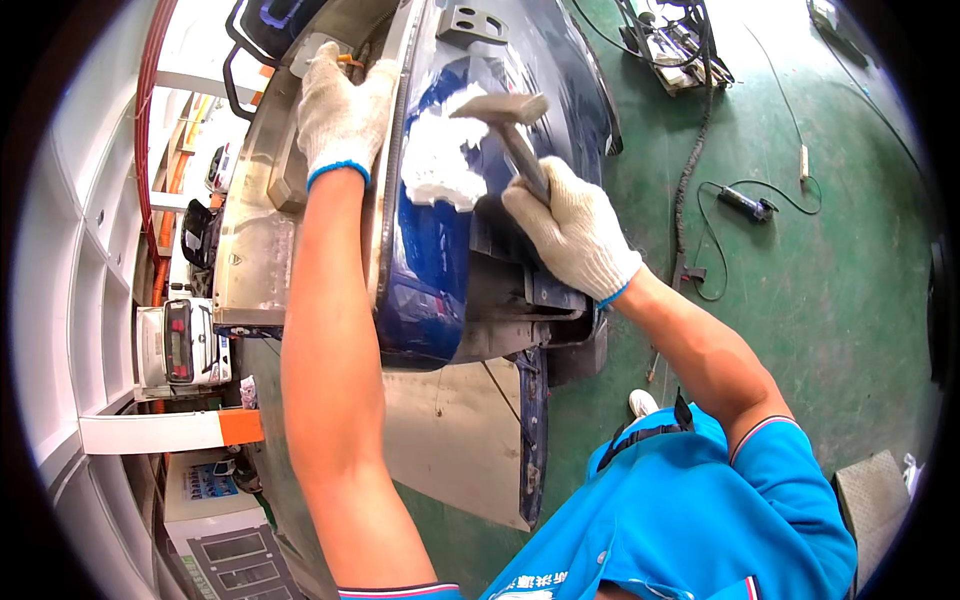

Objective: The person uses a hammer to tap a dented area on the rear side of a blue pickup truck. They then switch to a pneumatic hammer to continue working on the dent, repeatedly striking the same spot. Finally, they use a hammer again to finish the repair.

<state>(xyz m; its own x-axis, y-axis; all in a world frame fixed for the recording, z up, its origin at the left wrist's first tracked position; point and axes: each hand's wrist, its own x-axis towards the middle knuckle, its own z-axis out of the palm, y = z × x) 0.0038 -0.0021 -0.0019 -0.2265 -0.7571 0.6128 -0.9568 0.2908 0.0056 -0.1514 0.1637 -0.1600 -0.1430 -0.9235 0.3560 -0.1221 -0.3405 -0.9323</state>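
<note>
My right hand, in a white knit glove with a blue cuff, is wrapped around the handle of a body hammer. The hammer's metal head is just over a dark blue car body panel, by a rough white patch where the paint is bare or filled; contact cannot be made out. My left hand, gloved alike, reaches into the opening behind the panel's edge. Its fingers look curled beside a grey metal piece and a small orange part. What they hold is hidden.
On the green floor at the right lie a corded power tool and trailing cables. A tool cart stands at the far right. A large pale panel is below the car body. White vehicles stand at the left, near an orange-and-white beam.
</note>
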